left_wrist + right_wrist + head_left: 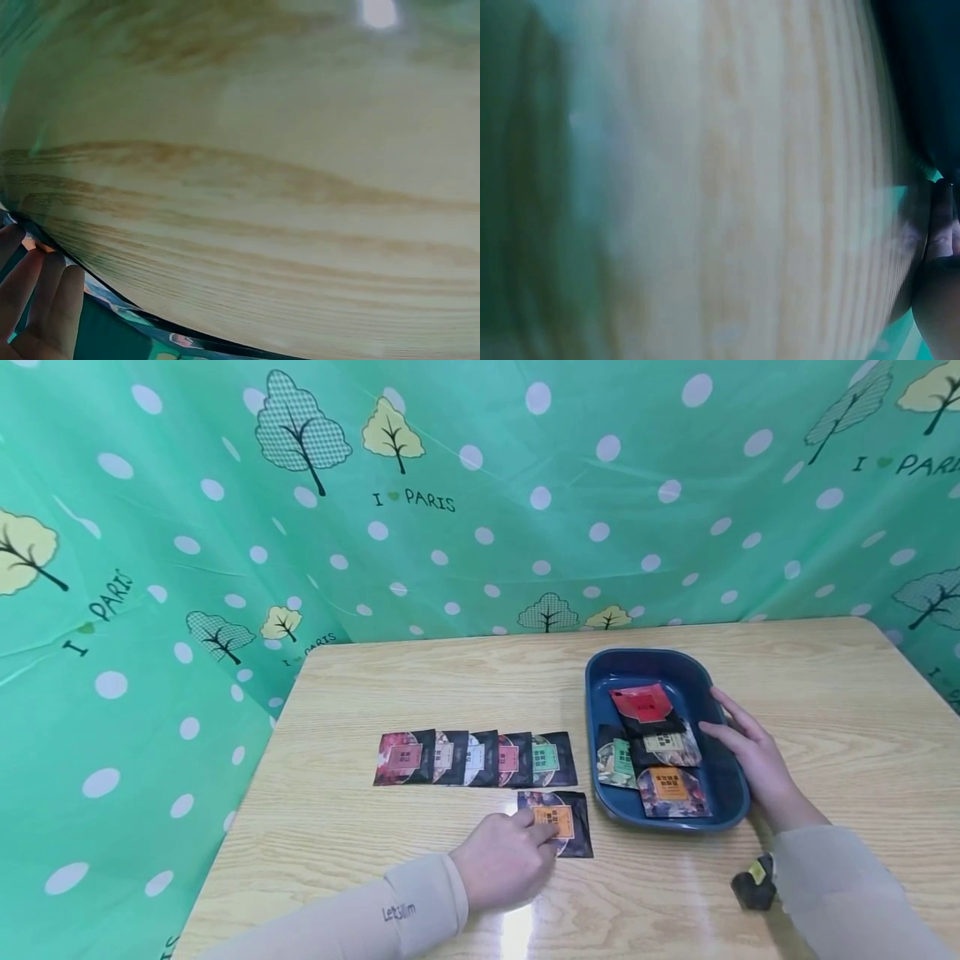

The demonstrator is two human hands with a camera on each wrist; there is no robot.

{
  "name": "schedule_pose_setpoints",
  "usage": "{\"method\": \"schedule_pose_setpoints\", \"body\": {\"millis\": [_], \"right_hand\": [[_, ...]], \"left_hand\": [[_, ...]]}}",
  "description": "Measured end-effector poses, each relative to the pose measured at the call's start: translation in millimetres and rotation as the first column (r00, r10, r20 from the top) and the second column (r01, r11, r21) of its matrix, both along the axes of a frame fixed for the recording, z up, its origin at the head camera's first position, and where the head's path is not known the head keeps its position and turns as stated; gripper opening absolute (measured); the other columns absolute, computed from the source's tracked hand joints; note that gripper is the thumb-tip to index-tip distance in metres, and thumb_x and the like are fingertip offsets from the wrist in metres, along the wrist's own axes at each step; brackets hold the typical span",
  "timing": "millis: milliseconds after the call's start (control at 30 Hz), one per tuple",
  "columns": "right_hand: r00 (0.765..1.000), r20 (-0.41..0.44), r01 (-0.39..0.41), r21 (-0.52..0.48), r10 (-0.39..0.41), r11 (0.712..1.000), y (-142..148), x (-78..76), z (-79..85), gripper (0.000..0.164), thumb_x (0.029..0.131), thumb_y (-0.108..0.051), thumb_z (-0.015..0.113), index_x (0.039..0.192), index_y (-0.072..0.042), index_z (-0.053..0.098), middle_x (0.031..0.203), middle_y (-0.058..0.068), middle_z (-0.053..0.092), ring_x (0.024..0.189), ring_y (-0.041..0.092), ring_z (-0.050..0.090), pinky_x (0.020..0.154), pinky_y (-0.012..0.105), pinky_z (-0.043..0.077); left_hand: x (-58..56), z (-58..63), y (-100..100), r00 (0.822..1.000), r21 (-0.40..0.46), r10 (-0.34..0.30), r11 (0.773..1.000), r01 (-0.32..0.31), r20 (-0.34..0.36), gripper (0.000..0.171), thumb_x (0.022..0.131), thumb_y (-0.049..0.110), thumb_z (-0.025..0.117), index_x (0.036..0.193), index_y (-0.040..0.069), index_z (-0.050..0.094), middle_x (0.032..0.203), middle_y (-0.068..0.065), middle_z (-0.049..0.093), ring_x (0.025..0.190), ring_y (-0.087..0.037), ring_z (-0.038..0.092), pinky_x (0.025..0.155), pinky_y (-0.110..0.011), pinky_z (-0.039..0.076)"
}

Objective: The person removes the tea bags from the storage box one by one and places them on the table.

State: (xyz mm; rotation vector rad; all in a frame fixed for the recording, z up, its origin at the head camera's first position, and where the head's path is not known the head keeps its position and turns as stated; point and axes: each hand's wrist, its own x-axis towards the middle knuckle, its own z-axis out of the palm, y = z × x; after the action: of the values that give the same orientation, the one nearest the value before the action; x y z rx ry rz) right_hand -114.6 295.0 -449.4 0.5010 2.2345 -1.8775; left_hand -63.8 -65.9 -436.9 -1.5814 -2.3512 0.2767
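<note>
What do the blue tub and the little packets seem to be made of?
The blue tub looks like smooth plastic, with rounded walls and a soft sheen. The packets are probably satiny plastic or foil film, being thin, flat and printed, though coated paper is possible.

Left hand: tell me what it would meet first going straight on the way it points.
The left hand would likely meet the blue tray first, at its near left corner, just beyond the packet it touches. Height is hard to judge, so it might pass over the tray's edge.
</note>
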Motion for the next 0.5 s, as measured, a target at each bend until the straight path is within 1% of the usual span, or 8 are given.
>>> {"method": "schedule_pose_setpoints", "body": {"millis": [100,200,300,367,433,467,500], "right_hand": [[1.0,-0.002,0.002,-0.004,-0.002,1.0,0.9,0.0,-0.4,0.068,0.098,-0.049,0.054,0.155,-0.046,0.016,0.165,0.0,-0.017,0.151,0.034,-0.018,0.118,0.066,-0.002],[1.0,0.001,0.002,-0.005,-0.002,1.0,0.8,0.2,0.3,0.068,0.098,-0.049,0.054,0.154,-0.047,0.016,0.165,0.002,-0.017,0.151,0.035,-0.018,0.118,0.066,0.0],[1.0,0.004,0.001,0.004,-0.001,1.0,0.2,0.6,1.5,0.069,0.098,-0.05,0.054,0.155,-0.047,0.015,0.165,0.003,-0.017,0.15,0.037,-0.018,0.118,0.067,0.001],[1.0,0.005,-0.002,0.013,0.002,1.0,-0.1,0.8,1.9,0.069,0.098,-0.051,0.054,0.155,-0.046,0.015,0.165,0.004,-0.017,0.15,0.038,-0.017,0.117,0.068,0.002],[1.0,0.003,-0.005,0.022,0.005,1.0,-0.4,0.7,2.0,0.069,0.098,-0.051,0.053,0.155,-0.046,0.014,0.165,0.005,-0.017,0.15,0.039,-0.016,0.117,0.068,0.004],[1.0,0.003,-0.006,0.025,0.006,1.0,-0.6,0.7,2.0,0.07,0.098,-0.052,0.053,0.155,-0.045,0.014,0.165,0.006,-0.016,0.15,0.04,-0.016,0.117,0.069,0.004],[1.0,0.003,-0.006,0.024,0.006,1.0,-0.7,0.7,2.0,0.07,0.098,-0.052,0.053,0.155,-0.045,0.014,0.165,0.006,-0.016,0.15,0.04,-0.016,0.117,0.069,0.005]], "left_hand": [[-1.0,-1.6,1.0,1.0,0.017,-0.007,1.0,0.008,-0.011,0.021,0.093,0.039,0.059,0.101,0.028,0.076,0.114,0.01,0.073,0.081,-0.006,0.066,0.046,-0.013,0.04],[-2.1,-1.4,2.7,1.0,0.026,-0.007,1.0,0.007,-0.013,0.019,0.092,0.038,0.061,0.092,0.028,0.076,0.109,0.01,0.074,0.077,-0.005,0.064,0.043,-0.013,0.038],[-3.6,0.4,4.9,1.0,0.052,-0.006,0.999,0.006,-0.009,0.017,0.09,0.036,0.062,0.081,0.028,0.074,0.1,0.011,0.074,0.07,-0.004,0.061,0.041,-0.013,0.034],[-5.0,2.0,6.6,1.0,0.075,-0.004,0.997,0.005,-0.003,0.018,0.09,0.036,0.062,0.076,0.028,0.072,0.091,0.012,0.073,0.067,-0.004,0.058,0.04,-0.013,0.032],[-6.3,3.5,8.5,1.0,0.1,-0.006,0.995,0.005,0.012,0.02,0.091,0.037,0.062,0.076,0.027,0.071,0.086,0.013,0.071,0.065,-0.004,0.056,0.041,-0.014,0.033],[-7.1,4.5,9.7,1.0,0.11,-0.008,0.994,0.006,0.018,0.021,0.091,0.037,0.061,0.076,0.027,0.071,0.084,0.013,0.07,0.066,-0.004,0.057,0.043,-0.014,0.037],[-7.8,5.8,11.2,1.0,0.118,-0.013,0.993,0.011,0.019,0.02,0.092,0.038,0.061,0.079,0.027,0.072,0.085,0.013,0.07,0.069,-0.004,0.06,0.048,-0.014,0.043]]}}
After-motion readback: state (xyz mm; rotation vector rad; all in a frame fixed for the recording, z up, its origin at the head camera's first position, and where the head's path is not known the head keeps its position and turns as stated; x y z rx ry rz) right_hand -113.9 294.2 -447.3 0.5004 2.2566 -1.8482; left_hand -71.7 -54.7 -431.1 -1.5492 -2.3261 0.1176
